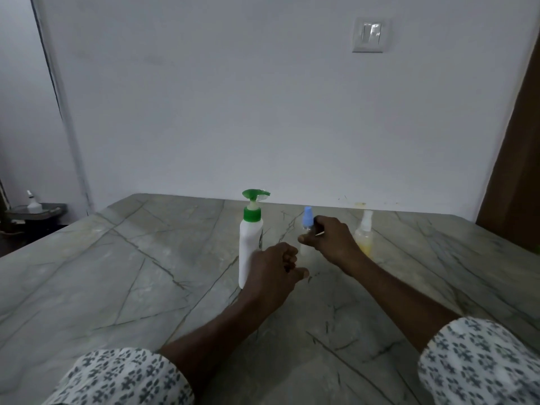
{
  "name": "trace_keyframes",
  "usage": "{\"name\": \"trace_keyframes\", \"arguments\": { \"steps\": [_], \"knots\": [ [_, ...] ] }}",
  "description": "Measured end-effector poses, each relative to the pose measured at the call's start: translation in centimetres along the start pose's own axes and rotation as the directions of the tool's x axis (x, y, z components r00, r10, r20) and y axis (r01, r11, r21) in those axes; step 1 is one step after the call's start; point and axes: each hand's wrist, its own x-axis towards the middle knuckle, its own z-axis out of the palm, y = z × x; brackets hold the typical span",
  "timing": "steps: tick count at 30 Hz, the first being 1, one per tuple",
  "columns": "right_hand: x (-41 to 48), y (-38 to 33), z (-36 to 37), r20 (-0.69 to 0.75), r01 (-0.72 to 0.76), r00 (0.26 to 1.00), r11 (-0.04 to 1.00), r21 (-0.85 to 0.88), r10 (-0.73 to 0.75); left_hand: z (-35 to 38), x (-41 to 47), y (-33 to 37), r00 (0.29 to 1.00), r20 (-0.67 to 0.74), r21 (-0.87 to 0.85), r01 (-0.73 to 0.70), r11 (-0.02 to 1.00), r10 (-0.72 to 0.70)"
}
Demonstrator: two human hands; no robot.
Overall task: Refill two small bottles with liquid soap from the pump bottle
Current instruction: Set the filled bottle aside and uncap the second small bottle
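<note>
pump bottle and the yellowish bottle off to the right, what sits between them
The blue-capped small bottle, gripped by the right hand, lies between the pump bottle and the yellowish bottle. The head view shows this.

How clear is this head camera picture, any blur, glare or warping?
Head view: dim, flat light, only faint shadows on the table; the right hand and the blue-capped bottle it grips are motion-smeared; small glare on the wall switch; the wide lens bends the wall corner at left.
</note>
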Motion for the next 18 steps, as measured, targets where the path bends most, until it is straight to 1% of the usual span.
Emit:
{"name": "trace_keyframes", "arguments": {
  "steps": [3,5,7,10,15,16,18],
  "knots": [
    [-3.3,-1.4,-1.5,0.065,-0.011,0.998,0.994,0.109,0.004,0.2,-0.1,0.1,1.0,-0.024,-0.04,0.011,0.999,-0.012],
    [-5.7,-1.6,-1.8,0.084,-0.012,0.996,0.994,0.106,0.003,0.5,-0.4,0.2,1.0,-0.002,-0.052,0.015,0.999,-0.015],
    [-7.2,-1.5,-1.7,0.058,0.012,0.998,0.997,0.081,-0.017,0.7,-0.6,0.3,1.0,0.022,-0.045,0.013,0.999,-0.012],
    [-7.7,-0.9,-1.3,0.034,0.013,0.999,0.997,0.076,-0.016,0.9,-0.8,0.8,0.998,0.059,-0.003,0.019,1.0,-0.019],
    [-7.9,-0.6,-0.8,0.041,0.012,0.999,0.994,0.106,-0.017,1.0,-0.9,1.2,0.998,0.056,0.017,0.032,0.999,-0.033],
    [-8.0,-0.6,-0.8,0.022,0.011,1.0,0.994,0.107,-0.013,1.0,-0.8,1.3,0.998,0.052,0.022,0.038,0.999,-0.039],
    [-7.8,-1.1,-0.9,-0.08,0.043,0.996,0.997,0.059,-0.039,1.0,-0.7,1.3,0.998,0.038,0.032,0.055,0.998,-0.057]
  ]
}}
